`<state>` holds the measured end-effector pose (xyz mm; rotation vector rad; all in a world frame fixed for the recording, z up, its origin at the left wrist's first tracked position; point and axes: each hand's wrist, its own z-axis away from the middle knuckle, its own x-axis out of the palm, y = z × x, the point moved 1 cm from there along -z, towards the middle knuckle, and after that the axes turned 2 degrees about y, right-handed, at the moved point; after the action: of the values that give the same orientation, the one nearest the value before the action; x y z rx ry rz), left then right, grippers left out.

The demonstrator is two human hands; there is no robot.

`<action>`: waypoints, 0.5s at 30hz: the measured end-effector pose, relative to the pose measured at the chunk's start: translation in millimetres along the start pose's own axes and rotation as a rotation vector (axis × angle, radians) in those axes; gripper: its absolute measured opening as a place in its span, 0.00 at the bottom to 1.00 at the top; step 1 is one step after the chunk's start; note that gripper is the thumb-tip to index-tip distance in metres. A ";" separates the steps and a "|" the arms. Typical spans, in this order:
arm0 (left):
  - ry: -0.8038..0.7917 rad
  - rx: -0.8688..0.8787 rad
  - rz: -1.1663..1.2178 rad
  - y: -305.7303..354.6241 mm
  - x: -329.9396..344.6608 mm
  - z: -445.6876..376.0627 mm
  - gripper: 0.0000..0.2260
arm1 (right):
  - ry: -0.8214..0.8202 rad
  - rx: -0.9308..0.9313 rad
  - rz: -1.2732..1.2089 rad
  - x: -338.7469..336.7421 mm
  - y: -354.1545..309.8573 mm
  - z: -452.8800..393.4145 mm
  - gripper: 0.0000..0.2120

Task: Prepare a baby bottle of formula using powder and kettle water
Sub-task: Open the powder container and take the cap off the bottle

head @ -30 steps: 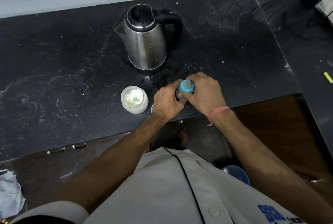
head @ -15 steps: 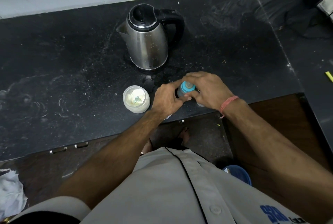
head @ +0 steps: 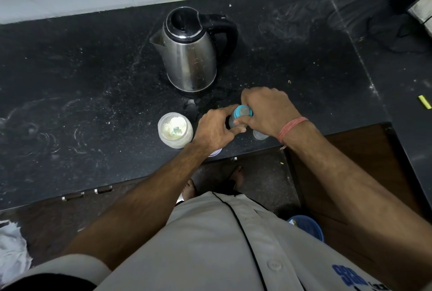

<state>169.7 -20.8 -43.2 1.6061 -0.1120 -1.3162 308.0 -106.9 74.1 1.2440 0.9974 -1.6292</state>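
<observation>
- Both hands work the baby bottle (head: 236, 120) near the counter's (head: 93, 85) front edge: left hand (head: 216, 128) grips its body, right hand (head: 266, 109) its blue collar (head: 243, 112).
- Powder jar (head: 175, 129) stands open; kettle (head: 189, 49) waits behind. Whether the bottle holds anything cannot be told.

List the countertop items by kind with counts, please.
Steel electric kettle with black handle: 1
Open translucent powder jar: 1
Clear baby bottle with blue collar, held in both hands: 1
Small clear cap: 1
Yellow strip: 1
Total: 5
</observation>
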 end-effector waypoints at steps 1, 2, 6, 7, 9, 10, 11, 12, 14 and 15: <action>0.001 0.003 -0.002 -0.6 0.4 -0.2 0.26 | -0.032 -0.050 -0.022 -4.4 -1.4 0.3 0.19; 0.002 0.002 -0.005 -1.7 1.1 -0.7 0.25 | -0.075 -0.102 -0.042 -7.7 -1.4 0.1 0.17; 0.008 -0.026 -0.016 -4.0 2.4 -2.0 0.24 | -0.213 -0.190 -0.144 -12.7 -3.3 1.5 0.24; 0.009 -0.023 -0.028 -2.8 1.2 -1.8 0.25 | -0.198 -0.172 -0.162 -10.6 -4.8 1.3 0.25; -0.004 0.000 -0.012 1.0 -0.8 0.1 0.25 | -0.107 -0.077 -0.103 -7.0 -6.1 0.1 0.26; -0.014 0.006 0.002 2.2 -1.7 1.1 0.26 | -0.067 -0.033 -0.019 -6.7 -6.7 -1.5 0.26; -0.019 0.005 0.008 3.1 -2.6 1.5 0.27 | -0.048 -0.028 0.034 -7.0 -7.2 -3.0 0.25; -0.018 0.000 0.003 2.7 -2.5 1.2 0.27 | -0.052 -0.064 0.042 -8.4 -8.0 -3.4 0.23; -0.002 -0.024 -0.015 1.8 -2.1 0.1 0.24 | -0.105 -0.198 0.002 -13.6 -9.0 -2.5 0.18; 0.000 -0.038 -0.020 1.1 -2.0 -0.5 0.22 | -0.131 -0.256 -0.013 -15.0 -8.3 -1.5 0.18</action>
<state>169.9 -19.8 -41.1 1.5787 -0.0703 -1.3258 303.1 -100.5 89.3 0.9495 1.0941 -1.5176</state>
